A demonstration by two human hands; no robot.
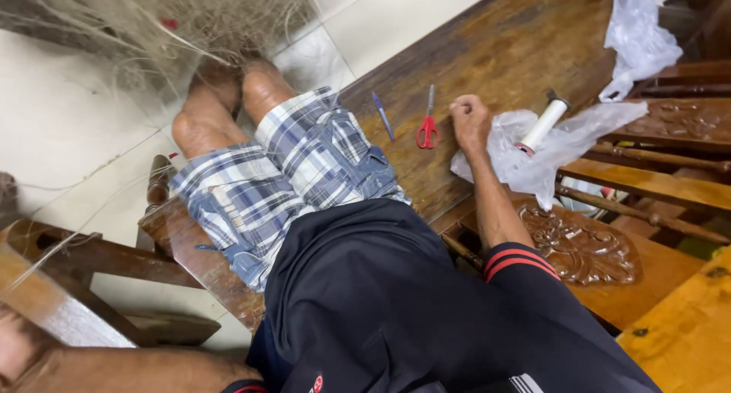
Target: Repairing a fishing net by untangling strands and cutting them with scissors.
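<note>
**Right hand resting by the scissors on a carved wooden bench**

A long dark wooden bench (518,43) runs from the lower left toward the top right, and the person sits on it, legs stretched along its length. A dark navy shirt (381,301) with red stripes at the sleeve fills the lower middle of the view, and blue-and-white plaid shorts (282,172) cover the thighs above it. Beyond the knees, a heap of fine pale fishing net (152,20) hangs over the feet and spreads across the white tiled floor (61,119). To the right stands carved wooden furniture (586,248) with spindles and a floral panel.

A crumpled clear plastic bag (548,145) lies at the bench's right edge, and a second bag (640,35) sits farther up near the top right corner. On the nearer bag rests a white spool (542,124) with a red end, tilted toward the upper right.

The right hand (470,123) lies on the bench, knuckles up and fingers curled loosely under; it holds nothing visible and touches the edge of the nearer bag. Just beside it to the left lie red-handled scissors (427,126), blades shut and pointing away from the person. Farther left, near the shorts, lies a blue pen (383,116).

The left forearm (129,370) crosses the bottom left corner, but the left hand is out of frame, so its grip cannot be told.
</note>
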